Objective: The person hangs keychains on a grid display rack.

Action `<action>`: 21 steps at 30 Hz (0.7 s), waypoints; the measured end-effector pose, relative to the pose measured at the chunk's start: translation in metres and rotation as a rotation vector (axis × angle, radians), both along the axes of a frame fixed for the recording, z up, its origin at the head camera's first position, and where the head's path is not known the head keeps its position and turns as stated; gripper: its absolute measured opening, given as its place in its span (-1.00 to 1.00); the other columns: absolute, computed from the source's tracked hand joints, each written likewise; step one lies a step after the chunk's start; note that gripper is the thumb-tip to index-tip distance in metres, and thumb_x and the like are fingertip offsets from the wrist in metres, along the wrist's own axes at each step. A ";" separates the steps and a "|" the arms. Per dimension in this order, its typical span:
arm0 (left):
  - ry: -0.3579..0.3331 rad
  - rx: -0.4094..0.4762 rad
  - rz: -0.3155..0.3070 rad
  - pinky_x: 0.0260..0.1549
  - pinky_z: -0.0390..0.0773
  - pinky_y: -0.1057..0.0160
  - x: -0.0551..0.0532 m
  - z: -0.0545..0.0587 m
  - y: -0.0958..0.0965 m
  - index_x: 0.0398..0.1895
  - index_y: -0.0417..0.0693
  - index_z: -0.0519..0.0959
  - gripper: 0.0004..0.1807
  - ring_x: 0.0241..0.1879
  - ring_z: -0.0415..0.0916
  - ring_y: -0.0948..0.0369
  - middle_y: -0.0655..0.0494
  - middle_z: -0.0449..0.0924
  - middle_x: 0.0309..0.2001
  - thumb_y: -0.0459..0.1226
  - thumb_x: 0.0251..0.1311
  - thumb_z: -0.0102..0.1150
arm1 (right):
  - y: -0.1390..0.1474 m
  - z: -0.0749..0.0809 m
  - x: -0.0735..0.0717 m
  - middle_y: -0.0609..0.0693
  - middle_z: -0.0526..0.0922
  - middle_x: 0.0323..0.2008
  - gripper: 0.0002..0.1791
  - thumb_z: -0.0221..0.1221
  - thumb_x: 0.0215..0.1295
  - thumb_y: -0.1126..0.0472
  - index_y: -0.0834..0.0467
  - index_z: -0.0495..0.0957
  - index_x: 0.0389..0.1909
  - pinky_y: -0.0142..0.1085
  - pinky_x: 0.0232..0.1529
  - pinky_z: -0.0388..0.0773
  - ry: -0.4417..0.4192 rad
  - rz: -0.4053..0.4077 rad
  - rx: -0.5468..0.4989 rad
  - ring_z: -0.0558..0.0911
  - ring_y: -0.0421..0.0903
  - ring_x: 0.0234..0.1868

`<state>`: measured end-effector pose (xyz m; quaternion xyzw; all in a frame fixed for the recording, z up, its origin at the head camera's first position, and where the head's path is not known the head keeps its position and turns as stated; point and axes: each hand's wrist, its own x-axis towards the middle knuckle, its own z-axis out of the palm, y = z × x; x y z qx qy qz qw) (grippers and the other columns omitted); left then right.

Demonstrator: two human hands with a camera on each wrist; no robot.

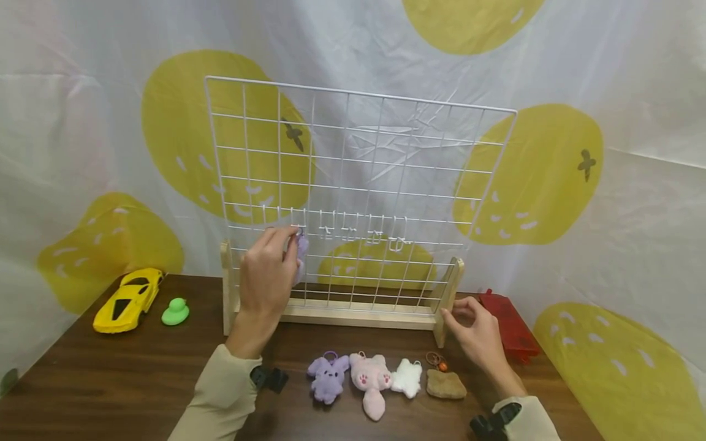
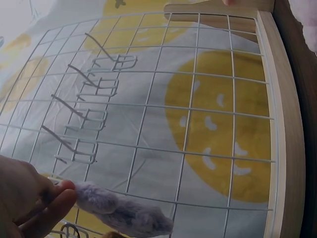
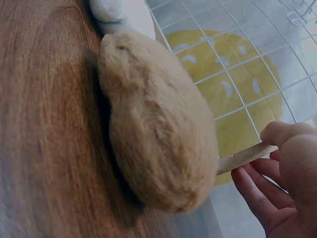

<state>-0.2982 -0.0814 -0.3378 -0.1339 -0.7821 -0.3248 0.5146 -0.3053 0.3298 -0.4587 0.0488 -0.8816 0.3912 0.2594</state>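
My left hand (image 1: 266,269) pinches the top of a fuzzy purple plush charm (image 2: 131,213) at a white hook on the wire grid (image 1: 361,94). The plush hangs down from the fingertips, partly hidden behind them in the head view. Several other white hooks (image 1: 397,243) line the same row to the right. My right hand (image 1: 478,334) holds the right wooden upright (image 1: 451,291) of the stand between thumb and fingers. On the table in front lie a purple plush (image 1: 328,381), a pink plush (image 1: 371,372), a white star-shaped plush (image 1: 407,380) and a brown plush (image 1: 445,386).
A yellow toy car (image 1: 125,303) and a green rubber duck (image 1: 175,312) stand at the left of the wooden table (image 1: 138,386). Behind my right hand lies a red pouch (image 1: 507,324). A patterned cloth (image 1: 634,214) hangs behind the grid.
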 end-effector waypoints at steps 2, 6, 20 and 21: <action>-0.026 0.006 -0.005 -0.14 0.85 -0.01 0.000 0.000 -0.001 -0.04 -0.23 0.80 -0.86 -0.13 0.84 -0.10 -0.18 0.83 -0.11 -0.42 0.40 0.38 | 0.000 0.000 0.000 0.16 0.89 -0.13 -0.74 0.50 0.37 0.14 0.19 0.69 -0.09 -0.69 -0.14 0.55 -0.001 -0.002 0.002 0.79 -0.28 -0.17; -0.093 0.027 -0.035 -0.29 0.85 0.07 0.000 0.000 -0.001 0.03 -0.23 0.79 -0.80 -0.23 0.84 -0.06 -0.19 0.82 -0.06 -0.42 0.40 0.38 | 0.000 -0.001 0.000 0.17 0.89 -0.12 -0.73 0.50 0.37 0.13 0.20 0.69 -0.08 -0.69 -0.14 0.56 -0.007 -0.005 0.000 0.79 -0.30 -0.17; -0.049 -0.010 -0.105 -0.47 0.79 0.16 0.026 0.011 -0.003 -0.03 -0.24 0.76 -0.84 -0.40 0.79 0.08 -0.08 0.80 -0.19 -0.38 0.39 0.41 | 0.001 0.000 0.000 0.18 0.89 -0.12 -0.73 0.49 0.38 0.13 0.21 0.69 -0.08 -0.73 -0.15 0.53 -0.019 -0.002 -0.009 0.79 -0.27 -0.14; -0.035 -0.029 -0.116 -0.46 0.79 0.16 0.030 0.011 -0.003 -0.05 -0.23 0.77 -0.85 -0.39 0.78 0.09 -0.07 0.80 -0.22 -0.37 0.39 0.42 | 0.001 0.000 -0.001 0.18 0.88 -0.11 -0.72 0.49 0.38 0.13 0.21 0.69 -0.08 -0.73 -0.15 0.53 -0.022 0.000 -0.009 0.79 -0.27 -0.14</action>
